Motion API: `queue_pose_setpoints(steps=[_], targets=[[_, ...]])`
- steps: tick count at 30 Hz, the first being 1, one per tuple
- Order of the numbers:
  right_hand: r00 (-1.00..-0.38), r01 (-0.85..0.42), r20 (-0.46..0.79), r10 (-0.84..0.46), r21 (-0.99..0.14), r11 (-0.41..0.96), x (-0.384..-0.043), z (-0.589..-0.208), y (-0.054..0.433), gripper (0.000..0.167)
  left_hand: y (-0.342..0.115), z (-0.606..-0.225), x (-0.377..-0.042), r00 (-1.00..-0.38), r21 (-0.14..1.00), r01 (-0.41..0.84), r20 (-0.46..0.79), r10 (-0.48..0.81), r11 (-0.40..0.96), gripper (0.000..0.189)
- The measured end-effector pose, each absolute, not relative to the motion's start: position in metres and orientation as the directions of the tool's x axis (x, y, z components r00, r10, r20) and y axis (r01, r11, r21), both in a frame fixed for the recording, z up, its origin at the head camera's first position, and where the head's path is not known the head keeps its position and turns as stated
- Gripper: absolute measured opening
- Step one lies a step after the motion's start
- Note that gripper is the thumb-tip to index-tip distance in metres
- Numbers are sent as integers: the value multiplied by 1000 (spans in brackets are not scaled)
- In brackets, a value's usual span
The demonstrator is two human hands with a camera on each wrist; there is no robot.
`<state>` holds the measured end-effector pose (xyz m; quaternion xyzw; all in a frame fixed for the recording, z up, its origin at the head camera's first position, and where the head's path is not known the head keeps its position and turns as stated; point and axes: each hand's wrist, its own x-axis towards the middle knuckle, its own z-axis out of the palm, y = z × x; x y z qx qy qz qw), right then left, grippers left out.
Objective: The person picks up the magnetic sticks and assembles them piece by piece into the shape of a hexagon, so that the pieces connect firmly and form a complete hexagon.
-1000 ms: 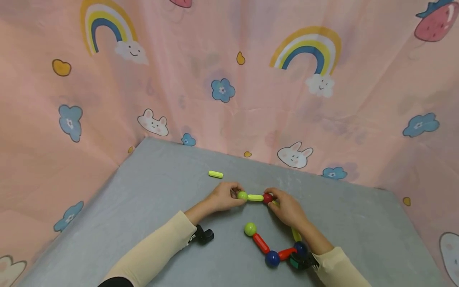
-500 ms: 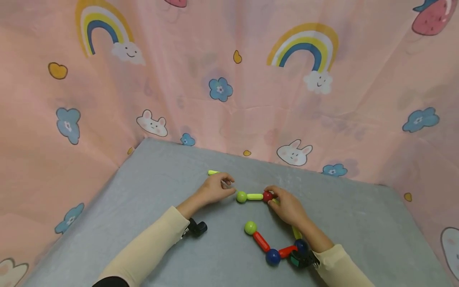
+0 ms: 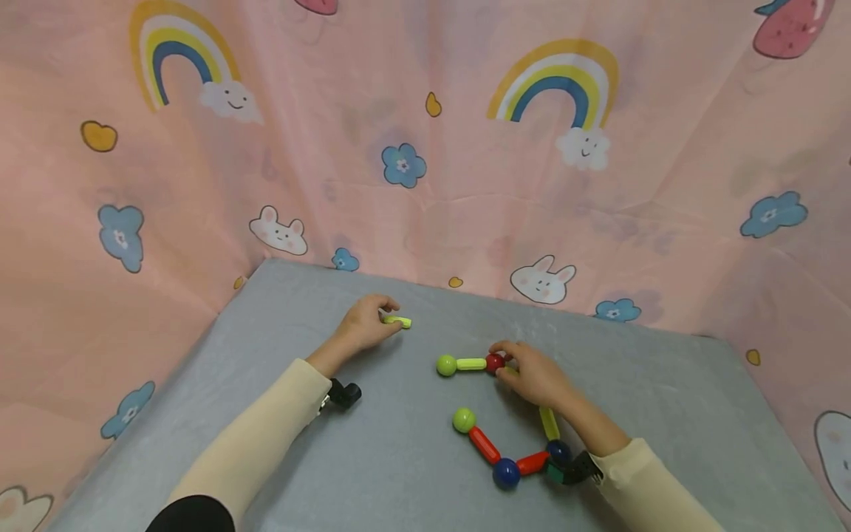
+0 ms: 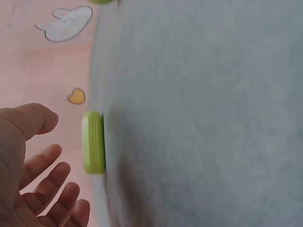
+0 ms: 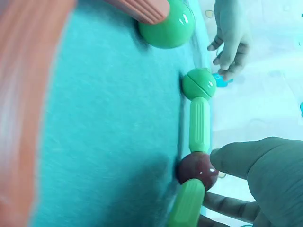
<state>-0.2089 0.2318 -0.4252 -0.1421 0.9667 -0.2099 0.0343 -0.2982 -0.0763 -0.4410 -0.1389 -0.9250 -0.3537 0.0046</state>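
Observation:
My left hand (image 3: 364,324) is beside a loose yellow-green rod (image 3: 399,322) at the back of the table. In the left wrist view its thumb and fingers are spread, apart from the ribbed rod (image 4: 93,143). My right hand (image 3: 537,378) pinches a red ball (image 3: 494,363) between thumb and fingers. From that ball a yellow-green rod (image 3: 471,364) leads left to a green ball (image 3: 446,365). Another yellow-green rod (image 3: 549,423) shows beneath the right hand and meets a blue ball (image 3: 558,450), partly hidden by the wrist camera.
Nearer me, the chain continues with a red rod (image 3: 532,463), a blue ball (image 3: 507,473), another red rod (image 3: 484,445) and a green end ball (image 3: 464,420). The grey table (image 3: 319,473) backs onto a pink printed curtain (image 3: 372,103).
My left hand has let go of the green ball and moved left and back to the loose rod. The right hand stays at the red ball. The head view has shifted slightly.

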Motion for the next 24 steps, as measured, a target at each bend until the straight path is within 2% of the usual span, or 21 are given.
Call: queue_pose_setpoints(steps=[8,15,24], targets=[[-910,-378,-18,-413,-369,849,-220,-415,221,22,-78,-444,-306,-968,624,229,69,239,747,31],[-830,-536,53,-555,-354,767,-233,-418,208,21,-71,-450,-309,-967,611,229,51,251,758,23],[-820,-530,6,-572,-386,755,-240,-424,199,24,-65,-445,-311,-947,440,300,33,319,846,27]])
